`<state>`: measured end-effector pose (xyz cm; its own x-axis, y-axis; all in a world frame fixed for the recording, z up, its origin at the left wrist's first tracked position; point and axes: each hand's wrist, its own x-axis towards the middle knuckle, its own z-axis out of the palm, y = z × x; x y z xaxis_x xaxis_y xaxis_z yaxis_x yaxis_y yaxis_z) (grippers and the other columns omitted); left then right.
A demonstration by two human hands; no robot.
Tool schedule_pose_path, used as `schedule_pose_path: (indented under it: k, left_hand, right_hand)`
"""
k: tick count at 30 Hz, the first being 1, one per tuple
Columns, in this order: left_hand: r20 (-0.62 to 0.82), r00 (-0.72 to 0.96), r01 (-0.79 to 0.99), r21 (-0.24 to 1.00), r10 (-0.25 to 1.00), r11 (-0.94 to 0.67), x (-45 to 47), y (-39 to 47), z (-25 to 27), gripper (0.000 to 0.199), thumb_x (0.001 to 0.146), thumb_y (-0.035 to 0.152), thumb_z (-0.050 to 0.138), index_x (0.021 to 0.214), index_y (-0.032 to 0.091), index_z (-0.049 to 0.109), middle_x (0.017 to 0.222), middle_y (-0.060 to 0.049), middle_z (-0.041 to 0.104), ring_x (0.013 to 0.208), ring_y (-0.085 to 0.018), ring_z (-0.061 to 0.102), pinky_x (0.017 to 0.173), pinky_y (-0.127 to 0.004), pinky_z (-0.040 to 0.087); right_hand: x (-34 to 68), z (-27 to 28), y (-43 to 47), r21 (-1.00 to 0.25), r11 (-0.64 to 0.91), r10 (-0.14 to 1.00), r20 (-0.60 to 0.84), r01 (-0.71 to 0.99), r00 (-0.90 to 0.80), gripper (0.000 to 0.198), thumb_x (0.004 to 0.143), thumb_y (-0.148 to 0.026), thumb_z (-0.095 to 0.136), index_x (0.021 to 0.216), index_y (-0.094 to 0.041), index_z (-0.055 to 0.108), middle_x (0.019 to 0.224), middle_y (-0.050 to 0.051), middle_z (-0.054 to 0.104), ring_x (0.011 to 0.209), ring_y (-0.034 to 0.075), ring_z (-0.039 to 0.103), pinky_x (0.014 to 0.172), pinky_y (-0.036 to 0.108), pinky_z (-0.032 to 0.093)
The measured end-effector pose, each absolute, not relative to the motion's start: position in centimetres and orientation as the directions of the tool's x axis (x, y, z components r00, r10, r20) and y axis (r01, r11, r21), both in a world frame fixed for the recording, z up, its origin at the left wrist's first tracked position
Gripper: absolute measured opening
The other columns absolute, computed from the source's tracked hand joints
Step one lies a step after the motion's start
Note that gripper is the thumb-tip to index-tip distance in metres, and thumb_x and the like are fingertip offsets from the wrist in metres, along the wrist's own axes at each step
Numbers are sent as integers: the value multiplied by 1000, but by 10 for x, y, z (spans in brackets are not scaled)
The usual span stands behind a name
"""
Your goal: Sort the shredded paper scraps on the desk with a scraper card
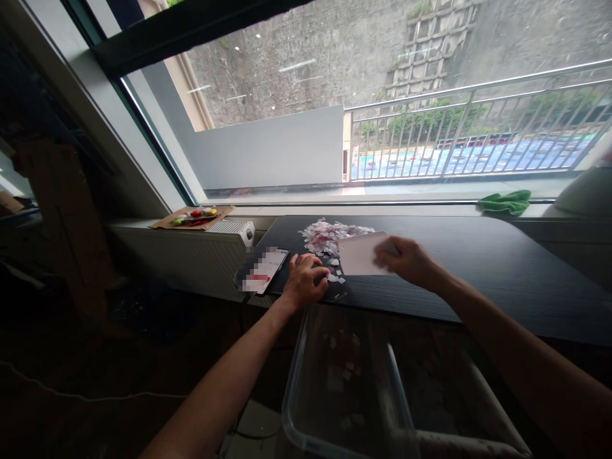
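Observation:
My right hand (408, 260), slightly blurred, grips the right edge of a pale, flat sheet of paper or card (361, 254). The sheet's left edge borders a heap of small torn paper scraps (327, 234) on the dark tabletop (459, 261). My left hand (306, 279) rests at the table's front edge with its fingers bent and apart, close to several loose scraps (335, 278). Just left of it lies a phone (268, 271), its screen partly pixelated. Below the table edge stands a clear plastic bin (294, 398) with some scraps inside.
A radiator (191, 255) stands left of the table, with colourful small items (196, 217) on cardboard over it. A green cloth (504, 203) lies on the windowsill, near a pale rounded object (583, 191). The window runs along the table's far side.

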<state>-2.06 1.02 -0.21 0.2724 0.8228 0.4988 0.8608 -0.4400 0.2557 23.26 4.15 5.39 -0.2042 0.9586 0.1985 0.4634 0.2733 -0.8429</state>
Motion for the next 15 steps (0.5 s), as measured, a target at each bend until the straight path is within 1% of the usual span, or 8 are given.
schedule_pose_path:
  k: [3, 5, 8, 10, 12, 15]
  left_hand:
    - [493, 283, 857, 255, 823, -448, -21, 9, 0, 22, 77, 24, 57, 94, 28, 71, 107, -4, 61, 117, -25, 49, 112, -56, 21]
    - [500, 310, 845, 246, 809, -476, -22, 7, 1, 23, 78, 26, 57, 97, 28, 71, 109, -4, 61, 118, -25, 48, 113, -54, 19]
    - [523, 364, 814, 223, 770, -536, -24, 5, 1, 25, 79, 26, 57, 100, 28, 70, 112, -5, 60, 120, -25, 48, 114, -53, 17]
    - [532, 391, 800, 208, 752, -563, -25, 4, 1, 22, 78, 26, 57, 96, 28, 71, 112, -4, 60, 120, -25, 47, 114, -53, 17]
    - [529, 405, 795, 200, 746, -573, -26, 3, 1, 18, 78, 27, 58, 89, 27, 71, 112, -4, 60, 121, -26, 47, 114, -53, 17]
    - [535, 400, 792, 207, 744, -575, -26, 3, 1, 15, 78, 26, 57, 85, 25, 71, 112, -5, 60, 120, -26, 47, 113, -54, 18]
  right_hand:
    - [238, 57, 36, -789, 305, 952, 233, 533, -201, 16, 73, -34, 64, 76, -18, 63, 69, 4, 69, 61, 19, 61, 54, 28, 46]
    - [239, 58, 34, -783, 307, 951, 227, 540, -212, 15, 73, -33, 63, 75, -18, 64, 69, 4, 69, 61, 19, 62, 54, 28, 46]
    - [236, 57, 32, -794, 291, 957, 235, 534, -172, 15, 71, -33, 65, 75, -18, 64, 68, 4, 69, 61, 18, 62, 54, 27, 46]
    - [234, 56, 32, -807, 296, 955, 241, 510, -173, 17, 71, -34, 64, 75, -18, 64, 68, 4, 69, 61, 18, 61, 53, 26, 46]
    - [232, 54, 32, -812, 316, 947, 239, 491, -214, 18, 72, -35, 61, 75, -18, 62, 68, 4, 68, 60, 17, 61, 52, 26, 45]
    - [231, 55, 31, -777, 331, 942, 241, 535, -232, 18, 73, -35, 58, 73, -17, 61, 66, 3, 66, 58, 17, 59, 51, 26, 43]
